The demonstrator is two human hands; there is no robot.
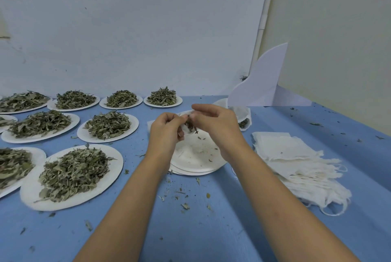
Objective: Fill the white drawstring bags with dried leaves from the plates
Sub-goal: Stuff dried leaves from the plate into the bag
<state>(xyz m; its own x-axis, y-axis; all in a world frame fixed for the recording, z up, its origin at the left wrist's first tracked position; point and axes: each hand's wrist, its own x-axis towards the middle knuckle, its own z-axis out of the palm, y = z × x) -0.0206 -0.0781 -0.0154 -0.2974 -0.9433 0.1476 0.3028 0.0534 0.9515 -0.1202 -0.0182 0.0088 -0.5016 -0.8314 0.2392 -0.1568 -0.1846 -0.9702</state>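
Left grip (167, 128) pinches the white drawstring bag (184, 128) open above the nearly bare plate (196, 155) on the counter (190, 230); my right grip (213, 122) pinches dried leaves (191, 125) at its mouth. I judge we're mid-filling. Next I'd push this pinch in, then reach for the heaped plate (31, 198) on the left.

Plain hand-packing workroom: blue-covered table (190, 230), rows of leaf-heaped paper plates (31, 190), stacked white bags (296, 155), bare wall (148, 28).
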